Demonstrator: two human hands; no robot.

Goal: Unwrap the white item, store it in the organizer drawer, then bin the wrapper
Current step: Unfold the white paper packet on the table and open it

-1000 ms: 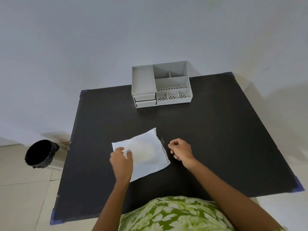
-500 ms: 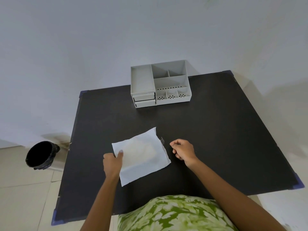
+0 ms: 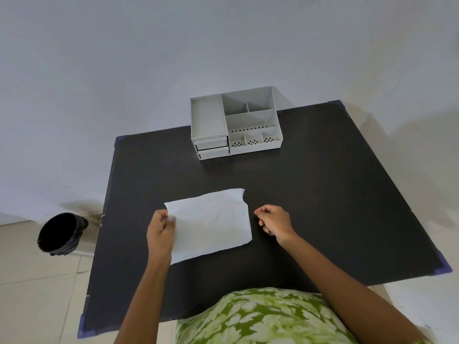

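A white flat wrapped item (image 3: 213,223) lies on the black table (image 3: 323,194), just in front of me. My left hand (image 3: 160,232) pinches its left edge between thumb and fingers, near the upper left corner. My right hand (image 3: 274,219) rests just right of the item, fingers curled, not touching it; I cannot see anything in it. The grey organizer (image 3: 236,122) stands at the table's far edge, its two small drawers (image 3: 212,147) at the lower left, both shut.
A black bin (image 3: 60,234) stands on the floor left of the table. A pale wall rises behind the organizer. The table's corners carry blue tape (image 3: 443,266).
My left hand slid from the top of the item to its left edge and took hold there. My right hand stayed beside the item.
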